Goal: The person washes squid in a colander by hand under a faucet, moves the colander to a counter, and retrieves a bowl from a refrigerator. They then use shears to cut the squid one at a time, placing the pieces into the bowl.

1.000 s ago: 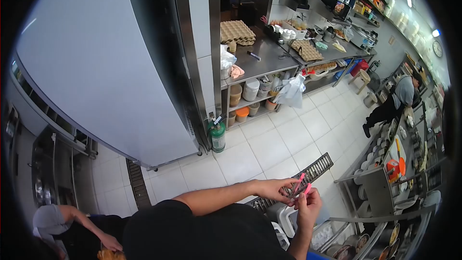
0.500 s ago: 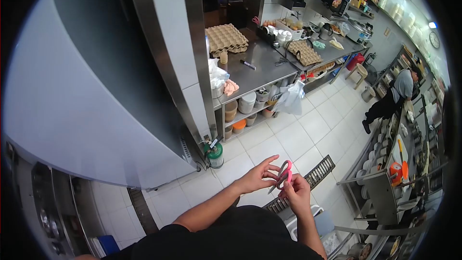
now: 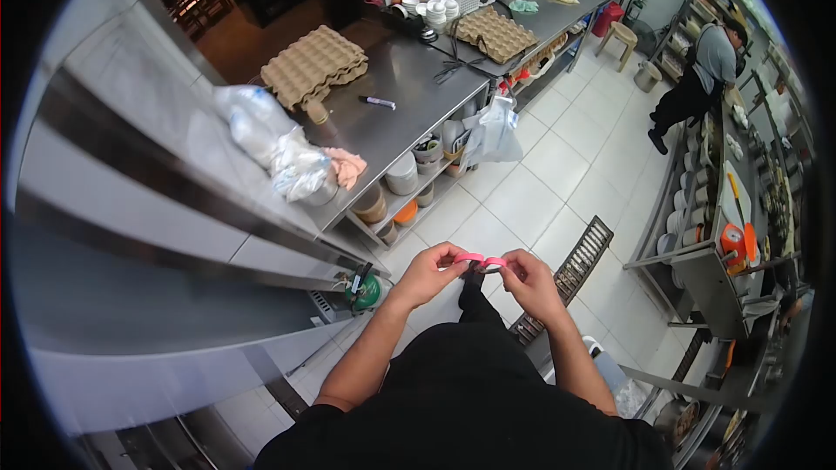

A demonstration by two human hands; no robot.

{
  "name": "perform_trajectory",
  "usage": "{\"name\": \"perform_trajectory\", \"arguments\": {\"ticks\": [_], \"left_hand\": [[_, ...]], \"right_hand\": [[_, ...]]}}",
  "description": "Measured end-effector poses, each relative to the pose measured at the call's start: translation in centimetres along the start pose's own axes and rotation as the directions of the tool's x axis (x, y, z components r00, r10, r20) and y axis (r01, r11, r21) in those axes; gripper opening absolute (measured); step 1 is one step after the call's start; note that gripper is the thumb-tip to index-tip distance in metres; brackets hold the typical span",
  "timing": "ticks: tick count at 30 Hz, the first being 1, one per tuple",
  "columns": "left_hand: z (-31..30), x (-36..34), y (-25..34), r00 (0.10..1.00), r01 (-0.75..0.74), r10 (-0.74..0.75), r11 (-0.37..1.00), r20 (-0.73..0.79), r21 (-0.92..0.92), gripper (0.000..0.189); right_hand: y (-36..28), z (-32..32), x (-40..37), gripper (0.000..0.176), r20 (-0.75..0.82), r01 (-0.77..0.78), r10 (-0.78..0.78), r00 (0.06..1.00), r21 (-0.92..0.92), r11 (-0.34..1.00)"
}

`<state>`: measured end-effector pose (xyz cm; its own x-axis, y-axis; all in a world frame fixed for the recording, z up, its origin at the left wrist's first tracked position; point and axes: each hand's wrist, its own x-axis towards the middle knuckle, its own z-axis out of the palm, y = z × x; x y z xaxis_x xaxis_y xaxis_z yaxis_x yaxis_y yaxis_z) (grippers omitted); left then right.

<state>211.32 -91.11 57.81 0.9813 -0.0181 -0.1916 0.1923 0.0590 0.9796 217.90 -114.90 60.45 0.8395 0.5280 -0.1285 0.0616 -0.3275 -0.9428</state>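
Note:
Pink-handled scissors [image 3: 493,261] are held between both hands in front of the body, above the tiled floor. My left hand [image 3: 428,275] pinches the left handle loop. The right loop is gripped by the fingers of my right hand [image 3: 529,284]. The blades are hard to make out between the hands. A dark shoe [image 3: 471,287] shows on the floor just below them.
Ahead on the left, a steel counter [image 3: 409,135] bears egg trays [image 3: 313,65], a marker [image 3: 377,102], plastic bags and a pink cloth [image 3: 347,167]. A green tank [image 3: 366,292] stands by its end. At right, a person [image 3: 699,78] bends over a worktop. A floor drain [image 3: 575,268] lies ahead.
The view has shifted towards the counter. My left hand, apart from the scissors before, now grips one loop, and the scissors have turned so the loops lie side by side.

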Motion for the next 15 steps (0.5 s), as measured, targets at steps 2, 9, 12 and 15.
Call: {"name": "perform_trajectory", "arguments": {"ticks": [2,9,12,15], "left_hand": [[-0.1,3.2,-0.5,0.995,0.098,-0.099,0.993,0.012,0.065,0.019],[-0.8,14.5,4.6,0.973,0.220,-0.225,0.849,-0.048,0.481,0.023],[-1.4,17.9,7.1,0.977,0.212,-0.195,0.901,-0.083,0.378,0.024],[-2.8,20.6,6.4,0.968,0.246,-0.220,0.922,-0.119,0.300,0.025]], "right_hand": [[1.6,-1.4,3.8,0.013,0.011,0.063,-0.063,0.998,-0.045,0.997],[3.4,-7.3,17.9,0.017,0.199,0.118,-0.125,0.972,0.044,0.992],[4.9,-8.0,22.8,0.021,0.253,0.137,-0.129,0.959,-0.014,0.990],[3.4,-9.0,26.6,0.023,0.305,0.151,-0.138,0.942,-0.019,0.988]]}}
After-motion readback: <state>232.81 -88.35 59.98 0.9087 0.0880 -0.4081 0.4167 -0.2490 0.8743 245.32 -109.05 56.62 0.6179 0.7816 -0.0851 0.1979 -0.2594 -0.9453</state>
